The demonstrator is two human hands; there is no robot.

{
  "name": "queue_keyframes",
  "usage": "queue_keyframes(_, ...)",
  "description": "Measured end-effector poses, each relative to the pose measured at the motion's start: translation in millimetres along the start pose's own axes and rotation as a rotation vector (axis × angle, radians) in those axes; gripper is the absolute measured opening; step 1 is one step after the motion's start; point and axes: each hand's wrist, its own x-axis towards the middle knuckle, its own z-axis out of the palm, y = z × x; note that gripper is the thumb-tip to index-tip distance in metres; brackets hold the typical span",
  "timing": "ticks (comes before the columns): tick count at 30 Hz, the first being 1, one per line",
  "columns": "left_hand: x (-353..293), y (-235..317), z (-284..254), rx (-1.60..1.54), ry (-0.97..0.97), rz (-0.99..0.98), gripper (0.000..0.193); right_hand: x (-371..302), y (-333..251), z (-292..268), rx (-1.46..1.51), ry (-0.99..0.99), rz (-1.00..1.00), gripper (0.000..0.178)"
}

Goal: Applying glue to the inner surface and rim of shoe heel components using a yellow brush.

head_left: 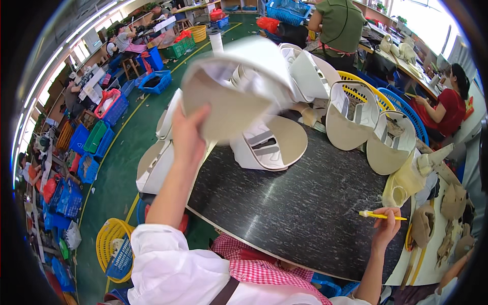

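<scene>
My left hand (187, 136) is raised over the far left of the black speckled table (284, 203), its thumb and fingers closed on a white-and-beige visor-like piece (229, 104). That piece is smeared by motion. Beneath and just right of it, a similar piece (296, 138) with grey strips inside rests on the tabletop. Near the table's right edge my right hand (388, 227) grips a yellow-handled brush (378, 215), its pale tip pointing left. Beyond that hand stands a pale yellow container (404, 184) with a round opening.
More visor-like pieces line the table's far edge (352, 119) and left edge (155, 165). Cloth scraps (423, 226) and sticks lie on the right side surface. A yellow basket (113, 249) stands on the green floor at left. Co-workers sit farther off, one in red (447, 109) at right.
</scene>
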Motion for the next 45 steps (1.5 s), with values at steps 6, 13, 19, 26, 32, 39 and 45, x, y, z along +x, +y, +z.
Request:
queue_keyframes(6, 150.6, -91.7, -30.4, -0.278, 0.271, 0.236, 0.046, -9.1, -7.3, 16.2, -0.004, -0.02, 0.02, 0.021)
queue_keyframes(13, 176.9, -175.5, -85.0, -0.347, 0.291, -0.261, 0.042, 5.7, -18.6, -15.3, -0.48, 0.094, -0.383, 0.005)
queue_keyframes(19, 46.7, -138.6, -25.6, 0.762, -0.251, 0.158, 0.052, 78.6, 6.4, -50.5, -0.921, 0.149, -0.307, 0.016)
queue_keyframes(26, 42.2, -96.0, 0.1, 0.545, -0.594, -0.282, 0.039, 73.2, -11.1, -66.7, -0.611, 0.277, -0.027, 0.026)
queue_keyframes(32, -47.6, -107.8, 94.5, 0.518, -0.617, 0.183, 0.035, 39.0, 15.5, -109.5, 0.214, 0.299, 0.203, 0.025)
queue_keyframes(39, -109.6, -133.4, 112.2, 0.773, -0.919, 0.435, 0.055, -5.8, 8.3, 35.9, 0.055, -0.387, 0.15, 0.013)
queue_keyframes(45, -114.4, -132.4, 111.6, 0.743, -0.96, 0.442, 0.061, 9.7, 21.4, 56.4, -0.015, -0.385, 0.231, 0.011)
